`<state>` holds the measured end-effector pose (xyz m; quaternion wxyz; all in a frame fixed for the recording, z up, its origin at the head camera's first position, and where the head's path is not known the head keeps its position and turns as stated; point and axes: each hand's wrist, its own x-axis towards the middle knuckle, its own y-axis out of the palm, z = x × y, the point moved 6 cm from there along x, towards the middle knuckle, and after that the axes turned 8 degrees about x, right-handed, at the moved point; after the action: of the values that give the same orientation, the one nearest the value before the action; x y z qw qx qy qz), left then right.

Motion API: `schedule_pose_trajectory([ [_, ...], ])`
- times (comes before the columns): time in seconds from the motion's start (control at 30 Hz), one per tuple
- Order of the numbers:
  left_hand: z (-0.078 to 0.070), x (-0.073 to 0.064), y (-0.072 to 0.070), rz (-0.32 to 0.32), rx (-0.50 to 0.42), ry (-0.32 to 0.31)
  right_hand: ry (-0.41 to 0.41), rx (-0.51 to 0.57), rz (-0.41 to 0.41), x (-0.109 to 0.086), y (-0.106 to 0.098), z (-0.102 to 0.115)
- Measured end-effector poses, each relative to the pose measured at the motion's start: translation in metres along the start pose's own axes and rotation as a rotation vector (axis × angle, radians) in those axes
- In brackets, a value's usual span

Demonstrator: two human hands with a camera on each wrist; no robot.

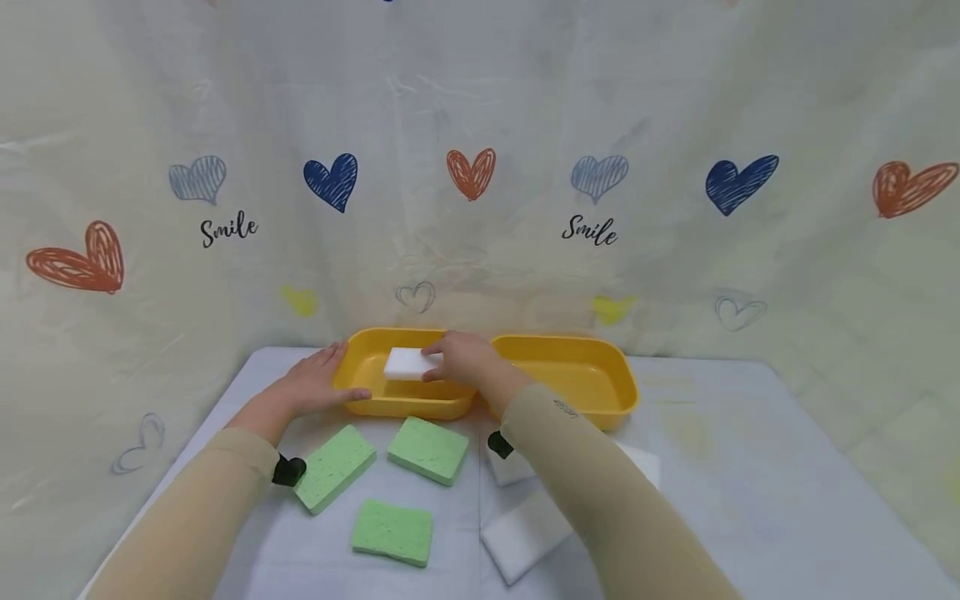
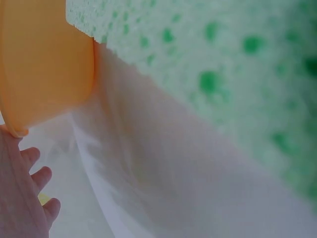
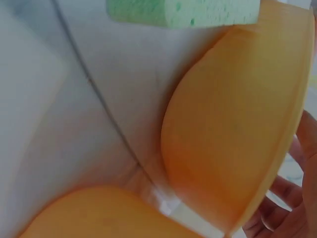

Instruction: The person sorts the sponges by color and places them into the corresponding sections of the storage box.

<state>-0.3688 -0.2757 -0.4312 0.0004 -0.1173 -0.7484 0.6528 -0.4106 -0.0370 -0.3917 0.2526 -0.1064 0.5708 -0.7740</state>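
Note:
My right hand (image 1: 468, 362) reaches into the left yellow tray (image 1: 367, 406) and pinches a white sponge (image 1: 405, 364) between thumb and fingers. At the tray's left front corner, my left hand (image 1: 318, 382) rests with fairly straight fingers along the side and the thumb over the front rim. In the left wrist view, the fingers of the left hand (image 2: 25, 183) lie by the tray's outer wall (image 2: 49, 64). The right wrist view has the right hand (image 3: 287, 203) partly hidden behind the tray wall (image 3: 223, 124).
Green sponges (image 1: 427, 450), (image 1: 335, 468), (image 1: 392, 532) lie in front of the left tray. White sponges (image 1: 525, 533) lie on the right, partly under my right forearm. A second yellow tray (image 1: 626, 392) stands beside the first. Behind hangs a heart-printed curtain (image 1: 480, 100).

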Motion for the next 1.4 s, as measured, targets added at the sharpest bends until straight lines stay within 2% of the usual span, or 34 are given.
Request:
schedule_pose_trajectory([
  [0.27, -0.001, 0.005, 0.001, 0.007, 0.024, 0.001, 0.057, 0.049, 0.032, 0.014, 0.016, 0.012],
  [0.53, 0.000, 0.008, 0.004, 0.030, 0.023, -0.024, 0.082, 0.003, 0.062, 0.023, 0.031, 0.019],
  [0.73, 0.000, 0.009, 0.003, 0.037, 0.015, -0.020, 0.076, 0.029, 0.089, 0.026, 0.037, 0.028],
  [0.9, 0.000, 0.008, 0.004, 0.046, 0.002, -0.026, 0.064, 0.005, 0.079, 0.035, 0.042, 0.032],
  [1.1, -0.002, 0.010, 0.005, 0.047, 0.005, -0.026, 0.074, 0.005, 0.067, 0.036, 0.043, 0.033],
  [1.4, -0.001, 0.007, 0.004, 0.053, 0.002, -0.035, 0.033, 0.097, 0.031, 0.029, 0.033, 0.039],
])
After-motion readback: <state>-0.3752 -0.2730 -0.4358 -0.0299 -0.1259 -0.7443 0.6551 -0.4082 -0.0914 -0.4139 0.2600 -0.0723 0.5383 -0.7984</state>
